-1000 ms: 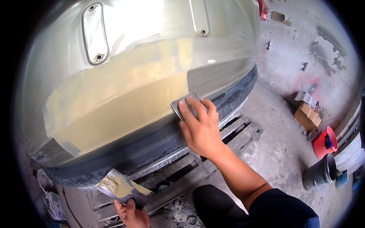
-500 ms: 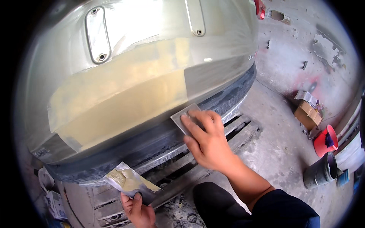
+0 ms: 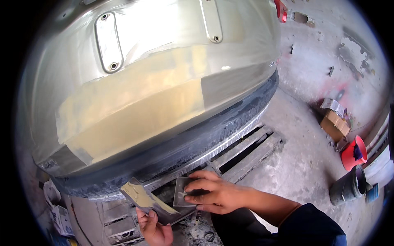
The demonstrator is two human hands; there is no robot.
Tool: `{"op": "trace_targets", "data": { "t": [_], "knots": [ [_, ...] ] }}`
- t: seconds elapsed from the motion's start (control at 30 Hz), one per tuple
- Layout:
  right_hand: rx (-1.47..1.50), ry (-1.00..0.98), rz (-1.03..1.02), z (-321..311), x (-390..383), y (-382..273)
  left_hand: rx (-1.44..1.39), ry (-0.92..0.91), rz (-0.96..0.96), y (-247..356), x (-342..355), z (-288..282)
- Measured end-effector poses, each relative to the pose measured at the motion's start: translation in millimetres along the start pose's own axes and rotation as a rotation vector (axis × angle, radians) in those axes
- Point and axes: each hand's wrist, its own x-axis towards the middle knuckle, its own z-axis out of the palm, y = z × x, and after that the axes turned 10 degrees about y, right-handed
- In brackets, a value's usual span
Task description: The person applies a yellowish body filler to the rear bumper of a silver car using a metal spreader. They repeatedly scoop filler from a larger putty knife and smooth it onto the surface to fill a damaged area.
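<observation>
My left hand (image 3: 156,230) pinches the lower edge of a flat grey plate (image 3: 159,213) between thumb and fingers. On that plate lies a thick smear of yellowish body filler (image 3: 138,195). Just to its right, my right hand (image 3: 223,196) grips a square grey filler spreader (image 3: 179,192), close to the plate's right side; whether they touch I cannot tell. Ahead of both hands is the rear of a car, its silver-grey tailgate (image 3: 242,74) bearing a wide yellowish filler patch (image 3: 135,119). Below the patch runs a dark, scuffed bumper (image 3: 135,172).
A slatted wooden pallet (image 3: 250,158) lies under the bumper. Along the right wall stand a cardboard box (image 3: 334,125), a red bucket (image 3: 349,158), a black bucket (image 3: 342,190) and a small blue can (image 3: 372,192). My dark-trousered knee (image 3: 238,225) is below my right arm.
My right hand has drawn the spreader back from the tailgate's lower edge, down and left to the plate. The plate in my left hand has shifted slightly right.
</observation>
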Motion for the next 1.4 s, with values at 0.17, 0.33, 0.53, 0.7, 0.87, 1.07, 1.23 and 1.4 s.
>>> {"op": "trace_targets", "data": {
  "t": [0.17,0.33,0.53,0.7,0.87,1.07,1.23,1.4],
  "knots": [
    [-0.641,0.233,0.093,-37,39,9,0.054,-0.003,0.134,15,4,0],
    [-0.896,0.582,0.204,-73,94,31,0.09,0.034,0.139,15,6,1],
    [-0.972,0.639,0.168,-60,124,38,0.109,0.032,0.135,13,7,0],
    [-0.953,0.58,0.158,-33,121,40,0.112,0.083,0.132,11,11,-3],
    [-0.941,0.513,0.16,-16,99,49,0.115,0.064,0.125,8,16,-9],
    [-0.933,0.417,0.205,-7,78,52,0.125,0.067,0.098,7,17,-9],
    [-0.939,0.369,0.235,-9,70,46,0.125,0.051,0.111,4,15,-9],
    [-0.901,0.406,0.312,-35,73,23,0.133,0.044,0.128,11,11,-3]
  ]
}}
